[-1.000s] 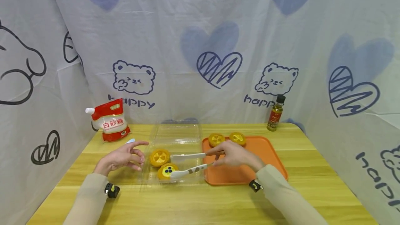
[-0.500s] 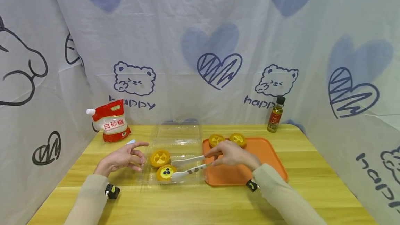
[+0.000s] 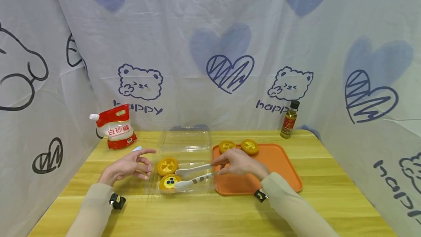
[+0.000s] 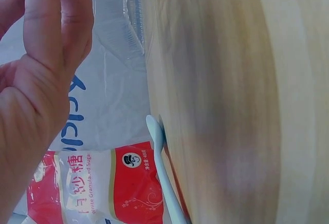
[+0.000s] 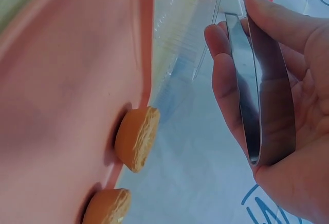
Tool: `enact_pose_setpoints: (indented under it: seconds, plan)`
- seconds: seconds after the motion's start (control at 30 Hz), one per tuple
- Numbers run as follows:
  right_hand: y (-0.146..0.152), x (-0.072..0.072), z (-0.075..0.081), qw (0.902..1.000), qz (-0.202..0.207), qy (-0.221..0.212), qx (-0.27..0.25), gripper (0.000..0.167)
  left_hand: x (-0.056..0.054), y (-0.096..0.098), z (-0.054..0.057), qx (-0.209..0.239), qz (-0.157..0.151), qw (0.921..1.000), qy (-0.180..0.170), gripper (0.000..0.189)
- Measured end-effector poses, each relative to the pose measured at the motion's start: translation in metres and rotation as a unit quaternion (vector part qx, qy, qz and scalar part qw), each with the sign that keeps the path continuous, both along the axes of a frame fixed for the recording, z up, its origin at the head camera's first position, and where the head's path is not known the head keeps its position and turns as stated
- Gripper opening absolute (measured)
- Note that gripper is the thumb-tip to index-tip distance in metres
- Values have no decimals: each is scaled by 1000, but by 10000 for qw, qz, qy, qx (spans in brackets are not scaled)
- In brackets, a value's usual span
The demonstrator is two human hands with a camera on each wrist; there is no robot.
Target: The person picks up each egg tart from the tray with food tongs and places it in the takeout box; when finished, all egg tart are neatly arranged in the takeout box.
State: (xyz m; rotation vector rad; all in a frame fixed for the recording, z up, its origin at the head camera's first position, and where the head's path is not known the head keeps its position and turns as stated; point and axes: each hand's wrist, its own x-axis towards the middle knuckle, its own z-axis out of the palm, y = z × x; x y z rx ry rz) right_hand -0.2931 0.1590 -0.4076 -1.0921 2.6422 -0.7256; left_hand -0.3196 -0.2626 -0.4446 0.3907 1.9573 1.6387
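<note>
Tongs (image 3: 197, 180) shifted left; curled right hand (image 3: 240, 162) gripping.

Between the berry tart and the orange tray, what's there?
The tongs, over the right part of the clear box; no other tart between berry tart and orange tray. Head view shows it.

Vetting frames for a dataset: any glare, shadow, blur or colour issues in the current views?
Head: fairly even light; the clear box shows mainly by edges and glints. Left wrist: broad soft shadow on the table, grain looks soft; lettering on the sugar bag partly readable. Right wrist: tray looks pinkish, dark shadows beside the tarts, sheen on the tongs.
</note>
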Motion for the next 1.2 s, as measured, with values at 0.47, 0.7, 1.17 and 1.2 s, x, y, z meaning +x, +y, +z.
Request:
enact_pose_setpoints:
  seconds: [0.47, 0.7, 1.17, 1.2]
  plan:
    - [-7, 3, -4, 9998, -190, 92, 59, 33, 3, 1, 3, -26, 60, 10000, 5, 77]
    - [-4, 3, -3, 9999, 15, 165, 22, 36, 3, 0, 3, -45, 67, 10000, 48, 76]
    - [13, 3, -2, 9993, -204, -137, -265, 41, 2, 0, 2, -52, 40, 10000, 37, 75]
    - [15, 3, -3, 9992, -242, -123, -277, 41, 2, 0, 2, -52, 45, 10000, 34, 75]
